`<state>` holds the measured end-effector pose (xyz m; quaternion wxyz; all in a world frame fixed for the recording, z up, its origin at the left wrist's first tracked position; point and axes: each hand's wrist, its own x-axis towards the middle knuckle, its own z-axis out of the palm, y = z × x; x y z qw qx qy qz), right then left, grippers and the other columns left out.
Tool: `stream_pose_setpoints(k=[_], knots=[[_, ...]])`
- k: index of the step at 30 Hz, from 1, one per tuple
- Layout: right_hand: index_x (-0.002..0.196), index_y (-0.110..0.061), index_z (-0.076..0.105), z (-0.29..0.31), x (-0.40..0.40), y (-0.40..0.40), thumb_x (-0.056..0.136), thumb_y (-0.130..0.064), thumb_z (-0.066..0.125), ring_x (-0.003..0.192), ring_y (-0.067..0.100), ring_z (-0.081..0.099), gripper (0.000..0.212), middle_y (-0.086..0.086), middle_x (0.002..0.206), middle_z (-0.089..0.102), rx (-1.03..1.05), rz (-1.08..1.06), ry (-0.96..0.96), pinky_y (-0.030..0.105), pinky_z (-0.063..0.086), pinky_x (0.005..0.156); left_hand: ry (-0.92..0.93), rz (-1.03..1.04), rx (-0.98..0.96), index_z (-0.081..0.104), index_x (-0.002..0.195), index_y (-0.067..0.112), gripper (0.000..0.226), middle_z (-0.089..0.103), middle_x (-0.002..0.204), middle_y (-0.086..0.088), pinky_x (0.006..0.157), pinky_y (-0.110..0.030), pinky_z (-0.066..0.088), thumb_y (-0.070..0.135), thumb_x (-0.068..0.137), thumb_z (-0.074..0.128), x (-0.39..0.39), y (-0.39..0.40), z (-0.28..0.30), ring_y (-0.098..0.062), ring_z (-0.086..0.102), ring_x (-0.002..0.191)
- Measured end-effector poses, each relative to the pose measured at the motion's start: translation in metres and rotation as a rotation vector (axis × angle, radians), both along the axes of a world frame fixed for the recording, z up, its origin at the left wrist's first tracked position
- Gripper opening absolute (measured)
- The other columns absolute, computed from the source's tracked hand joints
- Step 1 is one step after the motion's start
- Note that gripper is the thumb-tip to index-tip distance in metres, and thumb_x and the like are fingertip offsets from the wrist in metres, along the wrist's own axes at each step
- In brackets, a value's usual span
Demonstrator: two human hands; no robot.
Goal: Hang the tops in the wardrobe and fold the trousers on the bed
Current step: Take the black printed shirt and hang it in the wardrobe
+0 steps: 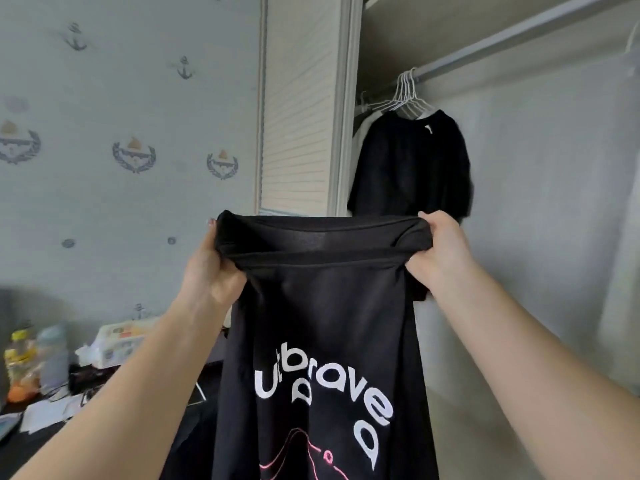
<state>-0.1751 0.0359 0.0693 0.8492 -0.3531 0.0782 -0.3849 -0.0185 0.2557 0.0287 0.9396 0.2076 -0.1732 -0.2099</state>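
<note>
The left hand (207, 271) and right hand (440, 254) each clutch one end of a black printed top (322, 341), stretching its upper edge taut between them while the rest hangs below. Beyond, a black garment (412, 168) hangs on white hangers (405, 95) from the wardrobe rail (502, 39).

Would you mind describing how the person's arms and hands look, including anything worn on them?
Both forearms are bare, with no sleeves in view. The left hand and right hand wear no gloves, and no rings, watch or bracelets show. A light, glittery painted nail shows on a left fingertip.
</note>
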Motion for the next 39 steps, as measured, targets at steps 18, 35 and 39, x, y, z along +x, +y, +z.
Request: stream_pose_setpoints(k=[18, 35, 39], knots=[[0.098, -0.013, 0.063, 0.063, 0.026, -0.159, 0.09, -0.017, 0.06, 0.081, 0.021, 0.06, 0.01, 0.005, 0.087, 0.059, -0.29, -0.695, 0.199, 0.038, 0.052, 0.086, -0.305, -0.557, 0.106, 0.066, 0.105, 0.007, 0.046, 0.074, 0.098, -0.012, 0.069, -0.036, 0.06, 0.042, 0.1, 0.036, 0.087, -0.251, 0.06, -0.02, 0.073, 0.084], [0.09, -0.02, 0.064, 0.144, -0.004, -0.259, 0.088, -0.023, 0.054, 0.076, 0.014, 0.057, 0.011, -0.008, 0.084, 0.061, -1.211, -1.392, 1.277, 0.026, 0.042, 0.062, -0.551, -0.675, -0.142, 0.066, 0.096, 0.016, 0.01, 0.065, 0.087, 0.0, 0.08, -0.036, 0.057, 0.024, 0.091, 0.062, 0.057, -0.424, 0.163, -0.016, 0.065, 0.079], [0.096, -0.022, 0.059, 0.167, -0.004, -0.274, 0.09, -0.027, 0.055, 0.095, 0.022, 0.059, 0.009, -0.001, 0.099, 0.064, -1.468, -1.42, 1.647, 0.029, 0.043, 0.069, -0.556, -0.654, -0.172, 0.065, 0.088, 0.015, 0.007, 0.061, 0.08, 0.0, 0.09, -0.039, 0.05, 0.022, 0.086, 0.068, 0.044, -0.448, 0.188, -0.016, 0.059, 0.077]])
